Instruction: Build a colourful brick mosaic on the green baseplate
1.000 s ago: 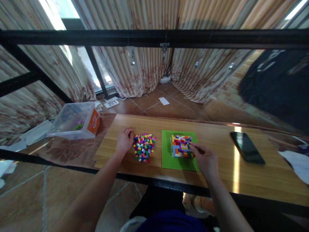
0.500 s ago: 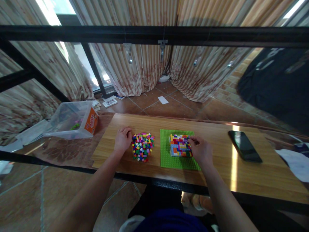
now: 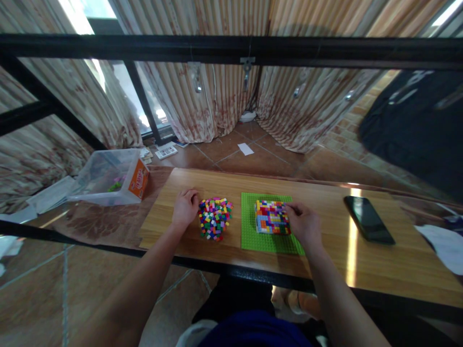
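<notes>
A green baseplate (image 3: 265,241) lies on the wooden table (image 3: 361,262) with a multicoloured brick block (image 3: 271,217) built on it. My right hand (image 3: 306,225) rests against the block's right side, fingers curled on its upper right edge. To the left lies a heap of small coloured bricks (image 3: 214,218). My left hand (image 3: 185,208) lies beside that heap, fingers loosely curled at its left edge; whether it holds a brick is hidden.
A black phone (image 3: 369,219) lies on the table to the right. A clear plastic box (image 3: 108,177) with an orange label lies tipped at the left. White paper (image 3: 443,243) sits at the far right edge. A black bar frame (image 3: 231,48) crosses overhead.
My right hand has slid from the block's lower right corner up to its upper right edge. My left hand stays by the heap.
</notes>
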Demonstrator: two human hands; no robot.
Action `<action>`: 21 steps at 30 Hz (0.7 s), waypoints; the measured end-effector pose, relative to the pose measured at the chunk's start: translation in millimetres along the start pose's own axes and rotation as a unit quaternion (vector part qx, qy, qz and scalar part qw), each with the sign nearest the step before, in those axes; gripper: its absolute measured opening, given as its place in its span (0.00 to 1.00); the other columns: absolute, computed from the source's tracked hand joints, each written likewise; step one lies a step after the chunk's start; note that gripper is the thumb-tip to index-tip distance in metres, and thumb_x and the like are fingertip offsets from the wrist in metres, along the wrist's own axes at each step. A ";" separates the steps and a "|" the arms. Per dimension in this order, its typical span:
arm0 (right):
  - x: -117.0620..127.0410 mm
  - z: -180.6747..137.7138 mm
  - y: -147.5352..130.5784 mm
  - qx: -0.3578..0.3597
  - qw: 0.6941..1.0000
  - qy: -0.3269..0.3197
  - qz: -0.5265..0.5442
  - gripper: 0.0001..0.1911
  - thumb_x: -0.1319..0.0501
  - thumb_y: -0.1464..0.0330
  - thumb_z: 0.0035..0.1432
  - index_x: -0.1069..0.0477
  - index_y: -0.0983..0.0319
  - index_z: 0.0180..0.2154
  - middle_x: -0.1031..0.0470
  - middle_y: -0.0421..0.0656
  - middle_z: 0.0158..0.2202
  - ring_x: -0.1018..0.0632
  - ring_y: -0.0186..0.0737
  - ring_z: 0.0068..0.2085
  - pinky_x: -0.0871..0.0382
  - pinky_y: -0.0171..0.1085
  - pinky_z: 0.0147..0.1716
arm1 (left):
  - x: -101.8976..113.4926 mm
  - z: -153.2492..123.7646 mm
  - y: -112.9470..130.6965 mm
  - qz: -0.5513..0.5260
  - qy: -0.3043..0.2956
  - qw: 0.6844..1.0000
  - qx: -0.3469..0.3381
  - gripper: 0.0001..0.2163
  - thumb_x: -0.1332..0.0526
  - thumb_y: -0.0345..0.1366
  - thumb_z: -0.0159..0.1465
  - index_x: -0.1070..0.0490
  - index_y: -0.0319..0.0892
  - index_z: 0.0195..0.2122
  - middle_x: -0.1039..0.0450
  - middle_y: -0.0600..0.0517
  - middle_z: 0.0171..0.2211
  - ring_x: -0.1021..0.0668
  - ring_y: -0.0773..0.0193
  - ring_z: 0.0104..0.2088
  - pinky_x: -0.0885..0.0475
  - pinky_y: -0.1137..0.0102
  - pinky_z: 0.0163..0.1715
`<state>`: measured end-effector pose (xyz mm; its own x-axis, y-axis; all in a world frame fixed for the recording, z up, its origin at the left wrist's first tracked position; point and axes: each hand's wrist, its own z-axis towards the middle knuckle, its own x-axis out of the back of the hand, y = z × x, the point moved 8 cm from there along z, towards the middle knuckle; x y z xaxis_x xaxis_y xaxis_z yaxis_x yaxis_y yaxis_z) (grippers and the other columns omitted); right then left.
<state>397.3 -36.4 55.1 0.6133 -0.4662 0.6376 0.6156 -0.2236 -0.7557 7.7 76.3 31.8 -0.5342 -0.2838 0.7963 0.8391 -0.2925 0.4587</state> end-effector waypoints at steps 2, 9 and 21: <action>-0.3 0.6 1.8 -0.002 1.000 0.003 0.015 0.20 0.39 0.54 0.53 0.19 0.62 0.35 0.17 0.50 0.33 0.20 0.47 0.34 0.29 0.41 0.35 | -0.2 -0.1 -0.1 -0.001 0.001 1.000 -0.002 0.11 0.46 0.31 0.64 0.24 0.41 0.39 0.23 0.43 0.43 0.23 0.52 0.46 0.27 0.57 0.53; -4.6 3.8 13.3 -0.041 0.997 0.014 0.070 0.18 0.36 0.56 0.47 0.20 0.63 0.34 0.17 0.48 0.32 0.19 0.46 0.33 0.27 0.41 0.35 | -1.1 -0.3 -1.1 0.000 -0.002 1.000 -0.004 0.11 0.47 0.31 0.64 0.24 0.42 0.39 0.23 0.44 0.42 0.23 0.52 0.46 0.27 0.58 0.52; -11.6 11.1 26.6 -0.099 0.976 0.009 0.194 0.21 0.30 0.56 0.36 0.22 0.64 0.31 0.21 0.44 0.25 0.24 0.39 0.26 0.30 0.37 0.25 | -1.5 0.6 -0.6 -0.005 -0.005 1.000 -0.007 0.11 0.47 0.31 0.64 0.24 0.41 0.39 0.23 0.43 0.42 0.23 0.51 0.46 0.28 0.56 0.53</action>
<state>412.1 -27.5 29.3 0.7719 -0.5626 0.2962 0.2298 -0.1876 -0.9550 8.0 77.5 30.6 -0.5416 -0.2715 0.7956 0.8319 -0.3088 0.4610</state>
